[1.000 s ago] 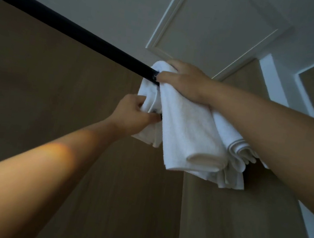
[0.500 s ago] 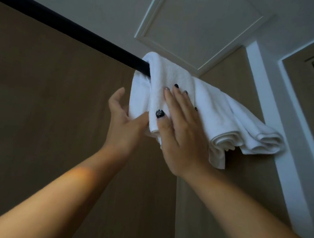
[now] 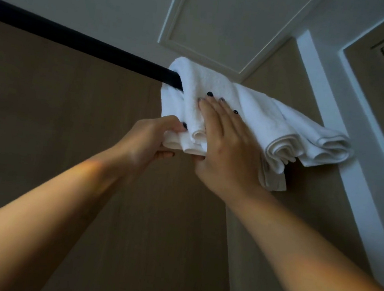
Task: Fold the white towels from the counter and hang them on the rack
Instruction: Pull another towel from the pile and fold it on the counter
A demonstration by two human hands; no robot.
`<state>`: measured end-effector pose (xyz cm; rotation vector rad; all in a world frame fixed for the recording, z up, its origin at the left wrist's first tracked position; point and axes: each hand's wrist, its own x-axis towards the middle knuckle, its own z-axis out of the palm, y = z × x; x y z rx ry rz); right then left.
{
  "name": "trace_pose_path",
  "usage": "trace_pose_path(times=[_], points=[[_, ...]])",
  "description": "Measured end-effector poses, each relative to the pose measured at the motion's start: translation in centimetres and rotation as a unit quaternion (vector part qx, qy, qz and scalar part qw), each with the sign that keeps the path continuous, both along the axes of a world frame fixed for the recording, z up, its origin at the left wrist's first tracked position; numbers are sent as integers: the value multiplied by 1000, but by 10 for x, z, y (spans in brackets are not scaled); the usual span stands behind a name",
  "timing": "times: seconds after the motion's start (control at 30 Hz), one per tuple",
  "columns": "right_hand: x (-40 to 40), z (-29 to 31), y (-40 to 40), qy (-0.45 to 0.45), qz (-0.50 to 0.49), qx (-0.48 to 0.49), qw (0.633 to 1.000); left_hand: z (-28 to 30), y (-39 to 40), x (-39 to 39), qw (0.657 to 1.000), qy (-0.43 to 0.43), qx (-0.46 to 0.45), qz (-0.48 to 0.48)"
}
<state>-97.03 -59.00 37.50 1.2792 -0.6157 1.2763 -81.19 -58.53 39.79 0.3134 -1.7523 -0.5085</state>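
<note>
Towel [image 3: 200, 90] draped over the rack [image 3: 78, 40], left fingers [image 3: 176, 125] pinching its hem, right fingers [image 3: 214, 109] flat on it.

A black rack bar [image 3: 78, 39] runs in from the left, high against the brown wall. Folded white towels [image 3: 257, 119] hang over its right end (three or so, side by side and touching), their folded lower edges drooping below the bar.
</note>
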Motion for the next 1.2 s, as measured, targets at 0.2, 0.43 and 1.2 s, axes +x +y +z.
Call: trace_pose_path(times=[0.2,0.43,1.2], points=[[6,3,7,12,-4,16,1000,43,30,-6,993,16,74,-89],[-2,-3,-4,3,-2,4,1000,74,25,-38,990,54,83,102],[9,-35,8,-71,-59,127,988,22,11,-26,983,20,31,180]])
